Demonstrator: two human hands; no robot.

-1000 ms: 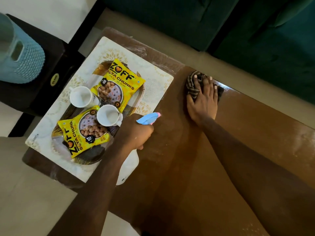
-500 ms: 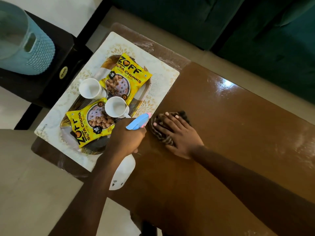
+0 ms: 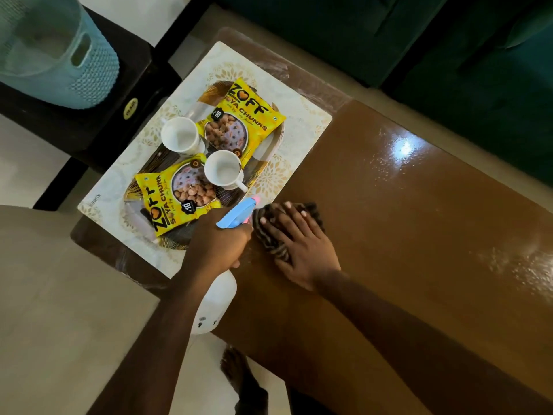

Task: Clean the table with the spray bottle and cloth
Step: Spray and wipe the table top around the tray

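Brown table (image 3: pixel 419 235): our right hand (image 3: pixel 302 250) presses flat on the striped cloth (image 3: pixel 270 244), speckled sheen (image 3: pixel 401 148) toward two o'clock; our left hand (image 3: pixel 214 244) grips the spray bottle (image 3: pixel 217 304) at the cloth's nine o'clock.

Dim, glare on table (image 3: pixel 401 148), wide-angle warp
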